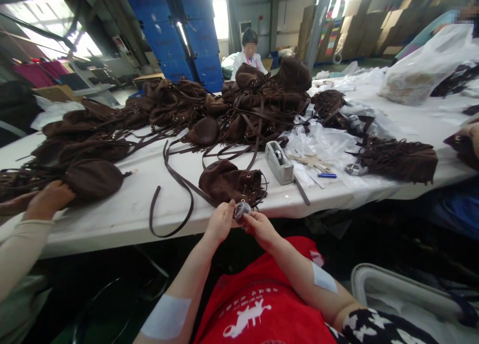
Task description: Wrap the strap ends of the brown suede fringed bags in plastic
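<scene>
At the table's front edge, my left hand (220, 222) and my right hand (261, 227) meet around a small wrapped, shiny piece (242, 211), pinched between the fingertips of both. Just beyond it lies a dark brown bag (224, 180) with metal eyelets and fringe, its opening turned toward the right. The bag's long strap (178, 176) loops over the white table to the left. A grey tape dispenser (279, 164) stands to the right of the bag, near a blue pen (327, 175).
Brown bags (247, 104) are heaped across the table (142, 219). Clear plastic pieces (314, 139) and a fringed bag (400, 159) lie to the right. At left, another person's hand (52, 199) touches a round brown bag (93, 178). A person (250, 54) sits opposite.
</scene>
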Motion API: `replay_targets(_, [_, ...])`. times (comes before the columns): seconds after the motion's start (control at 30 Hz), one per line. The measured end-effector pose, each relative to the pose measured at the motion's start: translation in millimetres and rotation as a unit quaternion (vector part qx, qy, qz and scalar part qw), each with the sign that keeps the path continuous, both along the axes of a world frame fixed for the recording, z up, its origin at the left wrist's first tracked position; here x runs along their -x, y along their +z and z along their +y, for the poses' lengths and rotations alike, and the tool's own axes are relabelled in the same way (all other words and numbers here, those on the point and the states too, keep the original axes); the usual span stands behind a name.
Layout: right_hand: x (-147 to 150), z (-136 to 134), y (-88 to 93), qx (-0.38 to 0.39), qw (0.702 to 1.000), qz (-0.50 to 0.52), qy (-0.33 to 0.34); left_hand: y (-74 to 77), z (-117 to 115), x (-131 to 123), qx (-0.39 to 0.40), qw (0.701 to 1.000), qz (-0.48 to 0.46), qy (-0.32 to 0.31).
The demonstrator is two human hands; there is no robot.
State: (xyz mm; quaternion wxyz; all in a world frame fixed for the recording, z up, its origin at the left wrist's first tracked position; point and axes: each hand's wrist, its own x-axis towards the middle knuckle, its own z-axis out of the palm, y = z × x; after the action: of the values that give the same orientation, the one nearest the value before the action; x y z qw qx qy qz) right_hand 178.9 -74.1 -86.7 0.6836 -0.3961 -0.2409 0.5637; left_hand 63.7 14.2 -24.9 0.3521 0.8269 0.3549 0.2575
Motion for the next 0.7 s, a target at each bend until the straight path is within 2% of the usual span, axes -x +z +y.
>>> replay_targets(0.1, [-0.7, 1.9, -0.7, 0.033, 0.994, 0.099, -0.043, 2.3, -3.8, 10.9, -0.045, 0.994, -0.055, 0.084])
replay_targets(0.17, [-1.7, 0.8, -1.8, 0.046, 0.989, 0.133, -0.054, -2.1, -10.4, 17.3, -0.047, 0.994, -0.035, 0.092])
replay_targets(0.2, [-2.1, -0.7, -2.5, 0.05, 0.987, 0.143, -0.055, -6.8, -14.4, 19.5, -0.017, 0.996, -0.017, 0.085])
replay_targets(0.27, [-2.0, -5.7, -4.1, 0.053, 0.985, 0.157, -0.051, -20.1, -23.0, 21.8, 0.116, 0.991, 0.016, 0.072])
replay_targets(0.3, [-1.4, -9.0, -5.1, 0.052, 0.984, 0.161, -0.05, -27.7, -27.3, 21.8, 0.21, 0.975, 0.025, 0.063])
replay_targets(0.4, [2.8, -21.8, -9.1, 0.057, 0.982, 0.172, -0.048, -46.6, -38.5, 18.7, 0.464, 0.886, -0.023, 0.014])
replay_targets(0.47, [6.5, -30.8, -12.6, 0.075, 0.979, 0.189, -0.035, -52.9, -43.9, 15.4, 0.535, 0.839, -0.098, -0.007])
replay_targets(0.53, [9.8, -38.1, -16.1, 0.098, 0.972, 0.214, -0.008, -54.7, -47.3, 11.8, 0.539, 0.83, -0.143, 0.015])
replay_targets(0.6, [11.8, -42.4, -19.0, 0.117, 0.965, 0.232, 0.018, -54.2, -49.5, 8.5, 0.525, 0.837, -0.146, 0.043])
replay_targets(0.7, [12.5, -43.4, -21.0, 0.131, 0.964, 0.228, 0.028, -53.2, -52.5, 5.5, 0.507, 0.851, -0.13, 0.053])
